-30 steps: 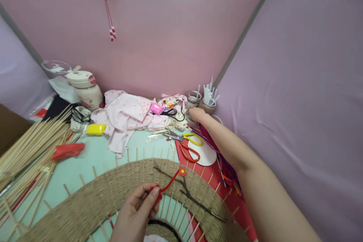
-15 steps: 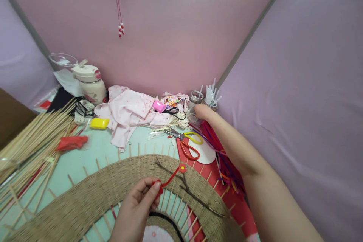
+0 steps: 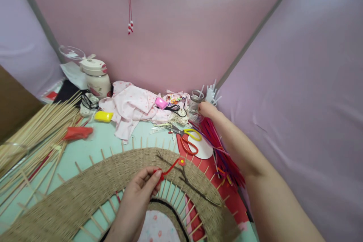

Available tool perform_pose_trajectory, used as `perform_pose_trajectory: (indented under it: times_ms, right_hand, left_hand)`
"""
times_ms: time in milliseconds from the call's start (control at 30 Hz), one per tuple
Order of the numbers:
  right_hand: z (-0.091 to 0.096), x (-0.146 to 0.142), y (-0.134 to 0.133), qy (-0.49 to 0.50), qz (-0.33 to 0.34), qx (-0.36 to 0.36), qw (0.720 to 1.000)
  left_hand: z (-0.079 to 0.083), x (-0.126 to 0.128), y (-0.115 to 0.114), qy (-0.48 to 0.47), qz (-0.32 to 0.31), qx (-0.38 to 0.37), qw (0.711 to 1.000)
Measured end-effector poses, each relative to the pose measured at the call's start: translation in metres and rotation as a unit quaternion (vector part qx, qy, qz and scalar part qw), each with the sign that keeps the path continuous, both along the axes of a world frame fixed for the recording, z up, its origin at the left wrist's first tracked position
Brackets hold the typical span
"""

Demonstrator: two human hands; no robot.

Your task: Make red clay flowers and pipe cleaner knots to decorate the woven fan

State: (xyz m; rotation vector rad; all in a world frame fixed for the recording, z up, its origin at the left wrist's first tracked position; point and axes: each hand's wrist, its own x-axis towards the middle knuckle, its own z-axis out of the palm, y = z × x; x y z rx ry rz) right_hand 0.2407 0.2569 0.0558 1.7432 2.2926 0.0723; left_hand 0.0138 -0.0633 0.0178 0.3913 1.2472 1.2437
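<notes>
My left hand (image 3: 140,187) is closed, with thumb and fingertips pinching a red pipe cleaner (image 3: 170,168) over the woven band (image 3: 124,166). The pipe cleaner's bunched end is in the fingers and its free end points up to the right. Close to that end, a small red flower with a yellow centre (image 3: 182,162) sits by a dark forked twig (image 3: 195,189) on the band. My right hand (image 3: 208,110) reaches to the back, its fingers curled beside a clear glass jar (image 3: 195,100). What they grip, if anything, is hidden.
Scissors (image 3: 193,134) lie by a white disc (image 3: 205,147). Bright pipe cleaners (image 3: 211,132) lie under my right forearm. Pink cloth (image 3: 133,104), a cream flask (image 3: 98,79) and wooden sticks (image 3: 48,128) stand or lie left. A second jar with white sticks (image 3: 212,94) stands behind my right hand.
The view has shifted slightly. My right hand remains beside the jar, a little further right of it, and more of the jar shows. My left hand still pinches the red pipe cleaner.
</notes>
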Motion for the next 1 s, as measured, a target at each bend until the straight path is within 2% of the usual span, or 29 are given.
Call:
perform_pose_trajectory:
  times_ms: [100, 233, 333, 400, 433, 500, 667, 733, 833, 1000]
  right_hand:
    - [0.0, 0.005, -0.005, -0.008, -0.013, 0.008, 1.0]
    - [0.002, 0.008, -0.01, -0.003, -0.009, 0.018, 1.0]
    - [0.001, 0.009, -0.011, 0.001, -0.003, 0.017, 1.0]
    - [0.0, 0.009, -0.011, 0.001, -0.002, 0.013, 1.0]
    - [-0.001, 0.01, -0.011, 0.002, -0.002, 0.012, 1.0]
    - [-0.002, 0.011, -0.011, 0.005, -0.003, 0.009, 1.0]
    - [0.003, 0.015, -0.011, 0.033, -0.009, 0.013, 0.999]
    - [0.006, 0.016, -0.01, 0.052, -0.012, 0.016, 0.998]
    - [0.008, 0.019, -0.007, 0.085, -0.012, 0.018, 0.996]
    - [0.01, 0.027, -0.008, 0.15, -0.029, 0.038, 0.988]
  left_hand:
    - [0.004, -0.001, 0.002, -0.011, -0.004, 0.008, 1.0]
    - [0.019, 0.005, 0.008, -0.024, -0.005, 0.029, 0.999]
    - [0.032, 0.02, 0.026, 0.045, -0.029, 0.088, 0.995]
    - [0.038, 0.031, 0.051, 0.165, -0.1, 0.159, 0.968]
    - [0.039, 0.037, 0.067, 0.235, -0.14, 0.192, 0.943]
    - [0.041, 0.048, 0.107, 0.38, -0.167, 0.255, 0.873]
    - [0.038, 0.078, 0.208, 0.422, -0.259, 0.281, 0.822]
    - [0.033, 0.091, 0.236, 0.426, -0.302, 0.273, 0.808]
    - [0.023, 0.108, 0.266, 0.423, -0.341, 0.246, 0.802]
    - [0.008, 0.12, 0.291, 0.397, -0.362, 0.194, 0.821]
